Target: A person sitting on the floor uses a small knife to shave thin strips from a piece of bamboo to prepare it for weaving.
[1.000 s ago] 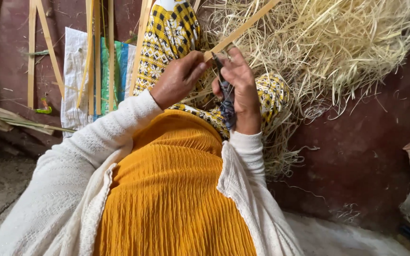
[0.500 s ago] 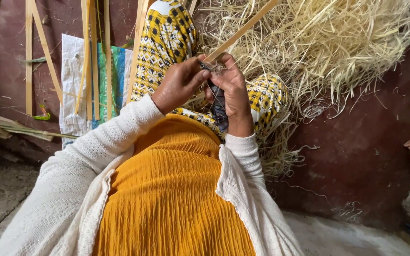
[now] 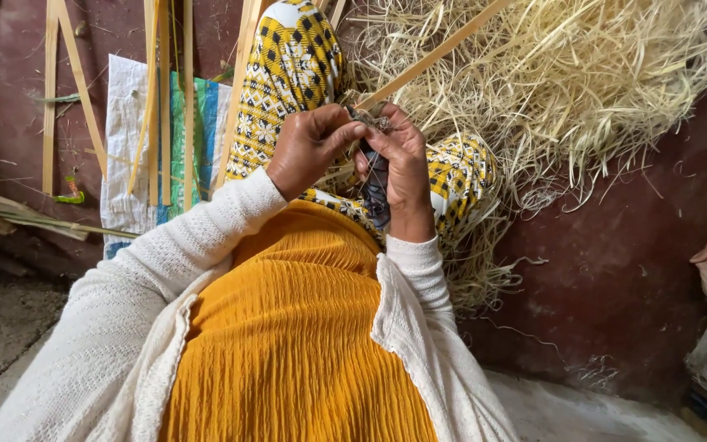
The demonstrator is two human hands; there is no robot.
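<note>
Pale bamboo strip [image 3: 435, 57] slants from the pinched fingertips of both hands, left hand [image 3: 308, 147] and right hand [image 3: 403, 168], toward the frame's upper right.

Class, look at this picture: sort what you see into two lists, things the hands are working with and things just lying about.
In use:
left hand
right hand
long pale flat wooden strip
dark blade-like tool, partly hidden

Lying about:
heap of pale straw-like shavings
thin wooden slats beside a white and green woven sack

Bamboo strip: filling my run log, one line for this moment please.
left hand pinching strip end | right hand gripping bamboo strip | shavings pile behind
</note>
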